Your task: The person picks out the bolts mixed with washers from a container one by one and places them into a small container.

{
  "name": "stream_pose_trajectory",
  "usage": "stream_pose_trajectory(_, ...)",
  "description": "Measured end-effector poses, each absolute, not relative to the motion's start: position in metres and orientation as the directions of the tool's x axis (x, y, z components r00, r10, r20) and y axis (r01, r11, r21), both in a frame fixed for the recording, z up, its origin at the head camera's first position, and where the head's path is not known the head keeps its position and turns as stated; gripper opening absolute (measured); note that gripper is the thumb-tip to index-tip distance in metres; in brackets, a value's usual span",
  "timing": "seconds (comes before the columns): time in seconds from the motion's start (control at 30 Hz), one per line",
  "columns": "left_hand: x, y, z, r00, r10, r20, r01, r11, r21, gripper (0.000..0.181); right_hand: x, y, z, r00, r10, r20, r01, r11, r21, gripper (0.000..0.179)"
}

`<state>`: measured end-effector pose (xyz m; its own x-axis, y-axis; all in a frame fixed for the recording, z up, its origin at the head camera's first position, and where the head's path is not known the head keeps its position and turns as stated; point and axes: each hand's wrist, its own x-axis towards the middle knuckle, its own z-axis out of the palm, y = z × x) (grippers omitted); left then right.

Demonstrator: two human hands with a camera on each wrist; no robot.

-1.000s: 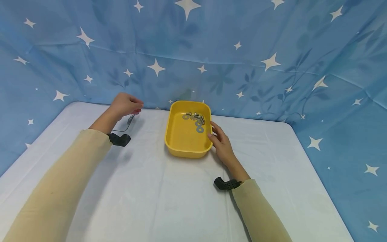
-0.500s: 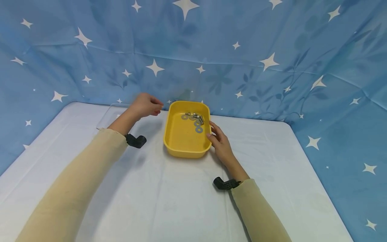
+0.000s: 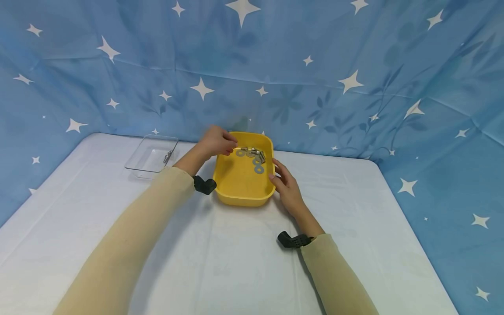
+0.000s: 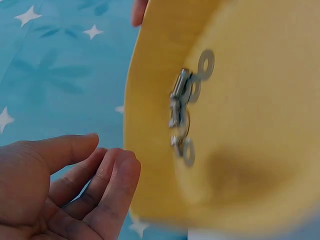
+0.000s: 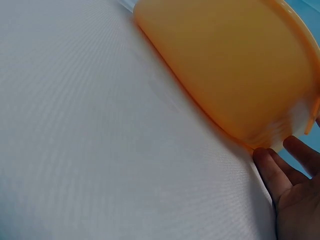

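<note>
Now, from the head view, the left hand (image 3: 216, 141) has just come across to the yellow tray (image 3: 242, 183) — its fingers reach over the far left rim, which I take to put the bolts (image 3: 257, 152) and washers (image 3: 258, 169) within easy reach. Half a second ago it was short of that rim, and its forearm hid much of the clear box (image 3: 144, 156); that box now shows small metal pieces (image 3: 167, 157) inside. The right hand (image 3: 287, 186) hasn't shifted, thumb over the tray's right rim, fingers outside, holding it steady on the white table (image 3: 244, 262).

By the left wrist view, thumb and fingertips are loosely bent with nothing visible between them — the hardware lies apart, along the tray wall.

Through the right wrist view, fingers touch the tray's outside; the thumb's hold isn't clear there.
</note>
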<state>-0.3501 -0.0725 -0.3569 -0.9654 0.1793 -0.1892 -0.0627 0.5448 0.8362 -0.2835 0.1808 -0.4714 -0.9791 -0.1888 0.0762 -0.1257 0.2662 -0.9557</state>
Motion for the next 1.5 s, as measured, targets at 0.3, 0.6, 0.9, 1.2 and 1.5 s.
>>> stream_pose_trajectory(0.3,-0.354,-0.038,-0.372,-0.95,0.243,-0.194,-0.029,0.55,0.835,0.032,-0.27,0.176,-0.447,-0.978,-0.208,0.024,-0.079,0.258,-0.963,0.057)
stream_pose_trajectory(0.6,-0.36,-0.017,-0.382,-0.958,0.217,-0.189,-0.028,0.584,0.811,0.022,-0.265,0.172,-0.443,-0.976,-0.213,0.036,-0.091,0.254,-0.963,0.057)
stream_pose_trajectory(0.9,-0.364,-0.006,-0.388,-0.961,0.193,-0.197,-0.056,0.563,0.825,0.02,-0.265,0.172,-0.443,-0.976,-0.212,0.053,-0.109,0.262,-0.959,0.057)
stream_pose_trajectory(1.2,-0.376,-0.002,-0.404,-0.952,0.158,-0.261,-0.177,0.411,0.894,0.021,-0.27,0.172,-0.45,-0.978,-0.203,0.044,-0.097,0.259,-0.961,0.055)
stream_pose_trajectory(1.5,-0.385,0.001,-0.41,-0.939,0.137,-0.315,-0.254,0.34,0.906,0.012,-0.284,0.18,-0.473,-0.976,-0.194,0.1,-0.147,0.242,-0.959,0.053)
